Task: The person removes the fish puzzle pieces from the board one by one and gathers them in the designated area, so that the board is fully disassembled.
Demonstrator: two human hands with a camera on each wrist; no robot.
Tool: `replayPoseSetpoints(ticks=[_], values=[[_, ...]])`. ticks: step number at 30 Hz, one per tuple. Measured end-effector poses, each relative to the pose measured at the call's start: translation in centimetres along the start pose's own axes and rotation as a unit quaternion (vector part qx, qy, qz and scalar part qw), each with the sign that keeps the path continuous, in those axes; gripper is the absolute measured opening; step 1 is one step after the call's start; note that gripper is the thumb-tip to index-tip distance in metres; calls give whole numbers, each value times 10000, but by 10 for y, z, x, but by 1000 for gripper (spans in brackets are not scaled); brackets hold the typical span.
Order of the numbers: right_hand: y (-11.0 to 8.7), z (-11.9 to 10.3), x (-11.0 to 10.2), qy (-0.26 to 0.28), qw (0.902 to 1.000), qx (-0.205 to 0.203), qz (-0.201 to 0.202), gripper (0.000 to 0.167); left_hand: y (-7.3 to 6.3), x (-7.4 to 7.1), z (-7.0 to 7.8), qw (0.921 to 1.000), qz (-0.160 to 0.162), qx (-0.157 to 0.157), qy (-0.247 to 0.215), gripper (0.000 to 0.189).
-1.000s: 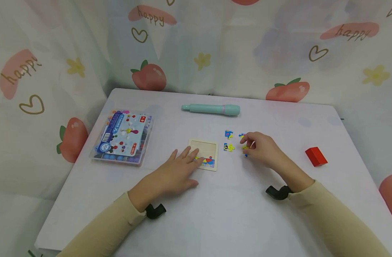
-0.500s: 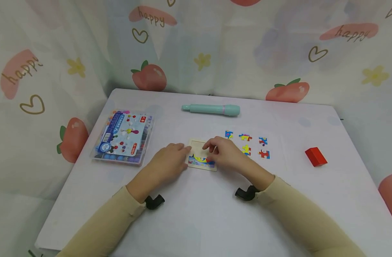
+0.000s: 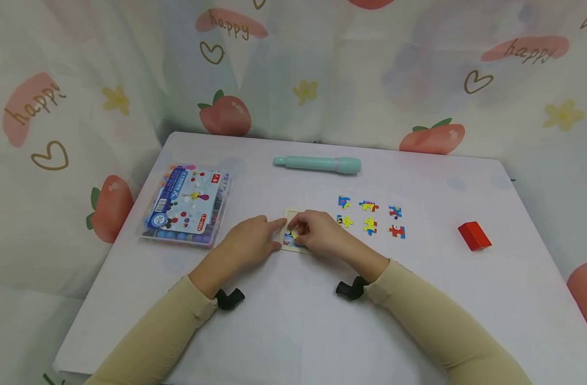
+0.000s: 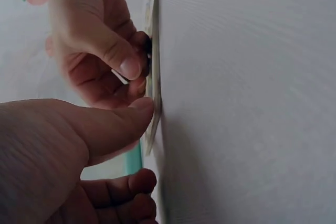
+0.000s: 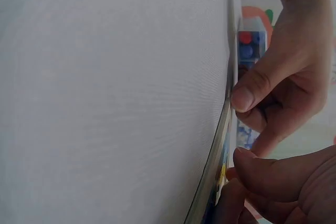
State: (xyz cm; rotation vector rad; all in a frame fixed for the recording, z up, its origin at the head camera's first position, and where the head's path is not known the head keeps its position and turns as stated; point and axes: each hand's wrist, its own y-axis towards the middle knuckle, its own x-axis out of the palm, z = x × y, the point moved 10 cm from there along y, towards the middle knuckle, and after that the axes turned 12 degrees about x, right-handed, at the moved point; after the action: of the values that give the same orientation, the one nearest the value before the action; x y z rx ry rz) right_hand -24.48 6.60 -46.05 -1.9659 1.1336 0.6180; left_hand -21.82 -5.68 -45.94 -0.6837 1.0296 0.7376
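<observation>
A small wooden puzzle tray [image 3: 294, 249] lies on the table, partly filled with colourful pieces and largely covered by the hands. My left hand [image 3: 247, 240] holds its left side, thumb at the near corner and forefinger toward the far corner. Over the tray, my right hand [image 3: 322, 232] pinches a small puzzle piece [image 4: 120, 77]; only its thin pale edge shows, in the left wrist view. Several loose jigsaw pieces [image 3: 370, 226] lie in two rows just right of the tray, with one partly hidden behind the right hand.
A clear plastic box [image 3: 184, 206] of coloured balls with a printed card stands at the left. Behind the tray lies a mint-green tube with a wider end [image 3: 317, 164]. A red block [image 3: 474, 236] sits far right. Patterned curtain [image 3: 317, 64] hangs beyond the white table.
My right hand has moved left from the loose pieces to the tray, taking a piece along. My left hand has shifted from lying over the tray to holding its left edge.
</observation>
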Motion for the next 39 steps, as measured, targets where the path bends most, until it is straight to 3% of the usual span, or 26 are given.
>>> replayPoseSetpoints(ticks=[8,18,39], values=[[2,-1,6,-188,9998,-3,-19,27,0,6,-10,9999,-54,-110,-106,61],[2,-4,8,-310,9995,5,54,22,-2,3,-15,9977,-52,-333,-592,60],[0,-2,12,-375,9975,487,351,21,2,4,-13,9984,-136,-279,-478,63]])
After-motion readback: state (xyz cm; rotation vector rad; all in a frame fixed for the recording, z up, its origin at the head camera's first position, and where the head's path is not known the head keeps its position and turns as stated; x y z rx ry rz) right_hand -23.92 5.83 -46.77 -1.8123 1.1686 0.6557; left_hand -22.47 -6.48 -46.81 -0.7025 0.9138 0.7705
